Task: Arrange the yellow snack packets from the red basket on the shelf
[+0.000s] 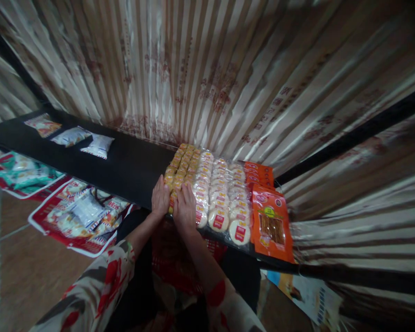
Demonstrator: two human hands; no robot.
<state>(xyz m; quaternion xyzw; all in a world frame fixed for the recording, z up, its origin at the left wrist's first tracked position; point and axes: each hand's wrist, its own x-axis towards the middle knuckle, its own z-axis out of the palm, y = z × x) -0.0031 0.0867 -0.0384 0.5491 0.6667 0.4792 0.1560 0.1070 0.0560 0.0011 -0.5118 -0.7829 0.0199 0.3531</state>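
Observation:
Rows of small gold-wrapped snacks (180,162) stand on a black shelf (127,173), packed side by side. My left hand (160,197) holds the left side of the front end of these rows, fingers bent over the packs. Close beside it, my right hand (184,205) grips the same front end from the right, fingers curled onto the gold wrappers. What lies under both palms is hidden. Touching the gold rows on the right are several rows of round white cakes (218,217) in clear wrappers with red labels.
Orange snack packets (271,223) close the shelf's right end. Three loose bags, one a white bag (98,145), lie farther left. Below the shelf stand a red basket (38,227) of bags and another with green bags (24,173). A pleated curtain (152,69) hangs behind.

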